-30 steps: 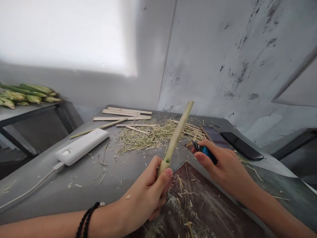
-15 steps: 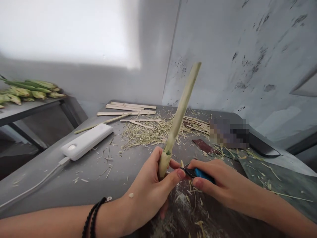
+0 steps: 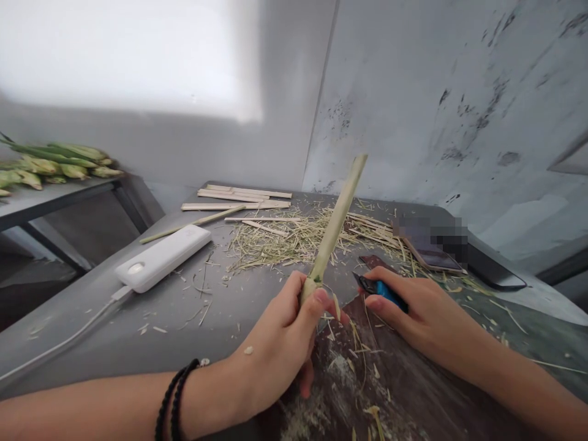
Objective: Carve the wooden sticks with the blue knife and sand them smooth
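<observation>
My left hand (image 3: 287,331) is closed around the lower end of a pale green bamboo stick (image 3: 339,214), which tilts up and away to the right. A node shows just above my thumb, and a thin curled shaving (image 3: 337,305) hangs beside it. In my right hand (image 3: 413,306) is a blue and black utility knife (image 3: 383,294), its dark blade pointing left toward the stick but apart from it. Below both hands lies a dark brown board or cloth (image 3: 353,386) strewn with shavings.
A heap of shavings (image 3: 275,245) and several split strips (image 3: 243,195) lie at the back of the grey table (image 3: 184,331). A white power bank (image 3: 163,260) with a cable sits left. A phone (image 3: 432,254) lies right. Corn ears (image 3: 59,162) rest on a side table.
My right hand and the knife have moved up and right, away from the stick. The stick sits lower, and my left thumb now presses near its node.
</observation>
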The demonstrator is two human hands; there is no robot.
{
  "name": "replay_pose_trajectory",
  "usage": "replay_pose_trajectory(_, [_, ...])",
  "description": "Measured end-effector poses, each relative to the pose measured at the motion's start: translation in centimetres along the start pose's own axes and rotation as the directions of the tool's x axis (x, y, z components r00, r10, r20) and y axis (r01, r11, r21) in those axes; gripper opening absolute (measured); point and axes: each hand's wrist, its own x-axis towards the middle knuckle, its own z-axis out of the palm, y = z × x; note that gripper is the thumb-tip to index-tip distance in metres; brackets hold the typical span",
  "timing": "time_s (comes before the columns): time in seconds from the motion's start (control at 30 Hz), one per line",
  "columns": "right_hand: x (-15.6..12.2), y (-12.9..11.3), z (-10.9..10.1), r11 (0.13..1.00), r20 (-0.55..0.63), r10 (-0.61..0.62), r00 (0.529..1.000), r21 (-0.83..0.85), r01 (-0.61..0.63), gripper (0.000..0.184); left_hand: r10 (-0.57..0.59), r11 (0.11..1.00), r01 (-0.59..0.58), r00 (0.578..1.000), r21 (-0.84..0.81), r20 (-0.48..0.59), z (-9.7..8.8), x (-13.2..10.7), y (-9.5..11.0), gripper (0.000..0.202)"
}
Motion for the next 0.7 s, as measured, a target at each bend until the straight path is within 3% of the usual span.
replay_pose_trajectory(0.13, [-0.1, -0.4, 0.5, 0.996, -0.026, -0.046, 0.999, -0.084, 0.043, 0.037, 0.008, 1.0, -0.008, 1.0, -0.003, 0.001, 0.1, 0.3, 0.0, 0.034])
replay_pose_trajectory(0.37, [-0.4, -1.4, 0.8, 0.992, 0.045, -0.098, 0.994, -0.078, 0.101, 0.032, 0.015, 0.998, -0.014, 1.0, 0.06, -0.023, 0.1, -0.1, 0.2, 0.036])
replay_pose_trajectory(0.5, [-0.4, -1.2, 1.2, 0.992, -0.028, -0.095, 0.995, -0.087, 0.092, 0.032, -0.002, 0.996, 0.006, 0.998, 0.089, -0.055, 0.1, -0.2, 0.5, 0.045])
replay_pose_trajectory(0.7, [-0.5, -0.9, 1.2, 0.985, -0.107, -0.114, 0.988, -0.141, 0.099, 0.037, -0.004, 0.998, 0.01, 0.994, 0.058, -0.109, 0.3, 0.0, 0.9, 0.038])
